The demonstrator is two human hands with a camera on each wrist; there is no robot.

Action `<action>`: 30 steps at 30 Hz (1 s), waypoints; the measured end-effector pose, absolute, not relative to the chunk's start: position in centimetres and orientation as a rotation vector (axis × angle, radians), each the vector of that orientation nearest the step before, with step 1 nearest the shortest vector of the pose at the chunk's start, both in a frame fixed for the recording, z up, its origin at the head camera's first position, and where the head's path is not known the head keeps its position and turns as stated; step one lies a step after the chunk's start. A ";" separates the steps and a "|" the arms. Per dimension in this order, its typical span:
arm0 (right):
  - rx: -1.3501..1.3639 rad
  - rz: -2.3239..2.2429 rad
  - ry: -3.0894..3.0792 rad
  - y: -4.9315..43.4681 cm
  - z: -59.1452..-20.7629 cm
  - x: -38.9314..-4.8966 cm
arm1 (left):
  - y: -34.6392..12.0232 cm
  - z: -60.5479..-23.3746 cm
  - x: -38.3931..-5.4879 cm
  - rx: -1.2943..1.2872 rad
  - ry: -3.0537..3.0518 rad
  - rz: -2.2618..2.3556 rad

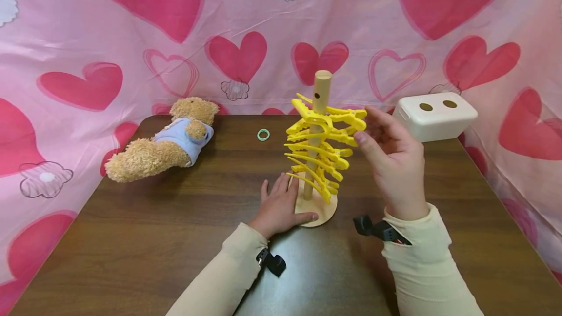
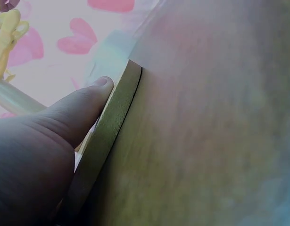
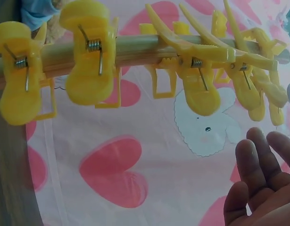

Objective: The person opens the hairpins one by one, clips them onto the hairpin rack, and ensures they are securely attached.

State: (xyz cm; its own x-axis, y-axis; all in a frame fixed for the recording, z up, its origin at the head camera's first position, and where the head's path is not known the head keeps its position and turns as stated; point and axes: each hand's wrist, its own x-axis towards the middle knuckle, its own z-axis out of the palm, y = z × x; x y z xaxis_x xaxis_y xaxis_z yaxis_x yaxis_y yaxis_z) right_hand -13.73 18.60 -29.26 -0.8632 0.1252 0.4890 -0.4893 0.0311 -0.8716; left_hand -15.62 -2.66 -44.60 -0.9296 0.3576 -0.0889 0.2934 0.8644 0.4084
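Note:
A wooden post stands upright on a round wooden base. Several yellow spring clips are clamped along it, one above another; their metal springs show in the right wrist view on a clip. My left hand rests on the base with fingers spread, and its thumb lies over the base's top edge. Beside the handles of the top clips is my right hand, thumb and index fingertips right at them. In the right wrist view its fingers extend loosely, with a gap to the clips.
On the brown table, a teddy bear in a light blue top lies at the back left. A small green ring lies behind the post. The white box with two round holes stands back right, before a pink heart-patterned cloth.

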 end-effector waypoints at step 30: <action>0.251 1.703 -2.195 18.9 -31.7 -15.7 | -2.2 -44.4 -19.7 0.380 2.895 0.571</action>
State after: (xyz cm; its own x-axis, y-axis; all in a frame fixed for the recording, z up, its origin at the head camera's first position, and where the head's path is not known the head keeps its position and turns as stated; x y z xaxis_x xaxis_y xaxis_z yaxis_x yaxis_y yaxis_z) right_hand -15.69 18.91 -31.73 -0.9230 0.0733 0.3779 -0.3478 0.2618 -0.9003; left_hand -19.73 -2.24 -44.42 -0.9537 0.2788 -0.1129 0.2151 0.8945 0.3919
